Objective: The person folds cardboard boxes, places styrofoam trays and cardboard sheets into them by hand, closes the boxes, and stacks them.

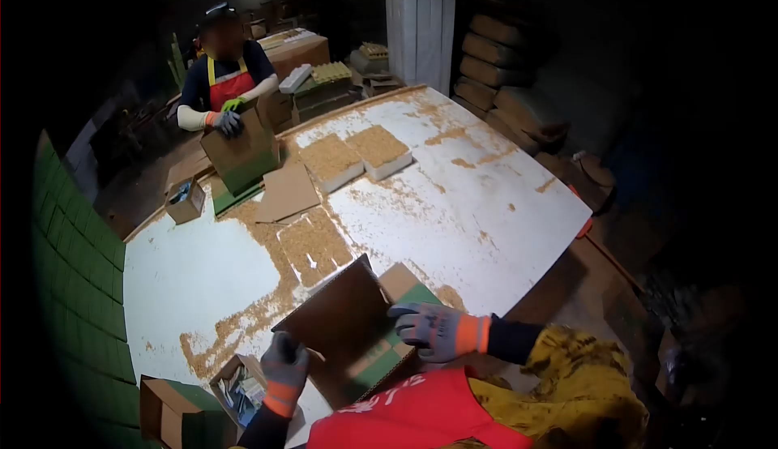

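A cardboard box (332,311) with green-printed sides stands in front of my body at the near edge of the table, its top flaps up. My left hand (284,365), in a grey glove with an orange cuff, grips the box's left edge. On the opposite side my right hand (429,330), gloved the same way, has its fingers closed over the box's right edge. Beside my left forearm sits a small carton (239,384) of blue and pale packets. A second open green-and-brown box (174,412) is at the lower left.
Across the white table (454,214), a co-worker (227,84) handles another box (247,153). Two white trays topped with brown crumbs (377,149) stand near a flat cardboard piece (288,194). Loose crumbs litter the surface. Green stacked boxes (81,287) line the left; sacks (490,52) are piled behind.
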A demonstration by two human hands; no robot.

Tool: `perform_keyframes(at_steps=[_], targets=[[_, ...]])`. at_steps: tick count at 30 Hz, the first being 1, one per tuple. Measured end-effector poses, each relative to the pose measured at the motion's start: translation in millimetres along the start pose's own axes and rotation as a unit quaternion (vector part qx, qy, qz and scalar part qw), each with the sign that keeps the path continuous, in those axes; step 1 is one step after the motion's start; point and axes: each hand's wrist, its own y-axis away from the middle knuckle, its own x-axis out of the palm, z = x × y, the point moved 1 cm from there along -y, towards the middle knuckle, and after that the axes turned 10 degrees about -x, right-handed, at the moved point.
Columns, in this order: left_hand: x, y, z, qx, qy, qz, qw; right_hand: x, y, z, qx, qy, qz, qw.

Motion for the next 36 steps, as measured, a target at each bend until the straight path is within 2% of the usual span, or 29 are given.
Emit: perform_keyframes(at_steps=[3, 4, 5, 6, 7, 9, 10, 11, 12, 13, 14, 16, 17, 19, 20, 21, 22, 23, 25, 26, 27, 28, 29, 30, 32, 33, 34, 35, 36], targets=[[45, -2, -2, 0.097, -0.112, 0.07, 0.987, 27, -42, -3, -0.07, -0.196, 0.069, 0.976], [51, -13, 10, 0.034, -0.1, 0.233, 0.967, 36, -51, -7, -0.045, -0.341, 0.121, 0.931], [45, -28, 22, -0.088, -0.035, 0.416, 0.904, 72, -49, -30, -0.043, -0.394, 0.146, 0.906], [27, -34, 15, -0.209, 0.161, 0.443, 0.857, 74, -43, -38, 0.045, -0.51, 0.115, 0.851], [10, -37, 13, -0.321, 0.343, 0.449, 0.76, 78, -42, -46, 0.123, -0.617, 0.078, 0.773], [2, -26, 53, -0.316, 0.372, 0.417, 0.767, 90, -30, -56, 0.202, -0.397, -0.073, 0.892], [11, -9, 50, -0.307, 0.355, 0.346, 0.812, 94, -31, -47, 0.23, -0.404, -0.119, 0.877], [35, 4, 101, -0.032, 0.115, 0.24, 0.963, 94, -38, -30, 0.265, -0.362, -0.11, 0.887], [31, 8, 67, -0.113, 0.092, 0.166, 0.975, 80, -49, -19, 0.216, -0.187, -0.04, 0.957], [31, 19, 29, -0.194, 0.07, 0.096, 0.974, 69, -55, -12, 0.167, -0.006, 0.03, 0.986], [49, 27, 42, -0.201, 0.046, -0.004, 0.979, 61, -60, -15, 0.115, 0.042, -0.015, 0.992], [46, 20, 10, -0.054, -0.126, -0.164, 0.977, 45, -85, -25, 0.015, 0.136, -0.106, 0.985], [46, 25, -2, 0.017, -0.208, -0.239, 0.948, 28, -95, -27, 0.01, 0.116, -0.212, 0.97], [45, 34, -1, 0.069, -0.205, -0.304, 0.928, 52, -103, -65, 0.105, 0.071, -0.144, 0.981], [50, 33, 23, 0.055, -0.197, -0.344, 0.916, 67, -92, -69, 0.03, 0.134, -0.176, 0.975], [45, 25, 23, 0.044, -0.189, -0.386, 0.902, 56, -81, -51, 0.04, 0.124, -0.159, 0.979], [43, 31, 21, 0.019, -0.135, -0.402, 0.905, 44, -74, -36, 0.082, 0.046, -0.017, 0.995], [51, 31, 31, -0.067, -0.112, -0.352, 0.927, 39, -64, -25, 0.122, -0.036, 0.132, 0.983], [71, 33, 70, -0.243, -0.059, -0.238, 0.938, 53, -36, -36, 0.076, -0.164, 0.042, 0.983], [67, 34, 91, -0.36, 0.023, -0.052, 0.931, 54, -27, -42, 0.047, -0.223, 0.006, 0.974], [48, 25, 46, -0.375, -0.084, -0.047, 0.922, 50, -25, -43, 0.316, -0.538, -0.1, 0.775], [37, 21, 26, -0.358, -0.08, -0.044, 0.929, 45, -24, -69, 0.311, -0.453, -0.174, 0.817], [35, 20, 27, -0.344, -0.167, -0.028, 0.923, 68, -17, -106, 0.263, -0.337, -0.3, 0.853], [29, 18, 23, -0.344, -0.179, -0.01, 0.922, 91, -9, -144, 0.304, -0.311, -0.266, 0.86], [22, 18, 19, -0.198, -0.163, -0.101, 0.961, 110, 3, -172, 0.375, -0.473, -0.109, 0.79], [19, 18, 18, -0.108, -0.112, -0.164, 0.974, 99, 0, -167, 0.374, -0.548, -0.093, 0.742], [11, 16, 14, -0.055, -0.139, -0.187, 0.971, 85, -4, -162, 0.365, -0.607, -0.089, 0.7], [13, 20, 28, -0.012, -0.17, -0.286, 0.943, 65, -20, -148, 0.343, -0.699, -0.144, 0.611], [14, 14, 34, -0.046, 0.072, -0.336, 0.938, 34, -35, -132, 0.306, -0.636, -0.115, 0.699]])
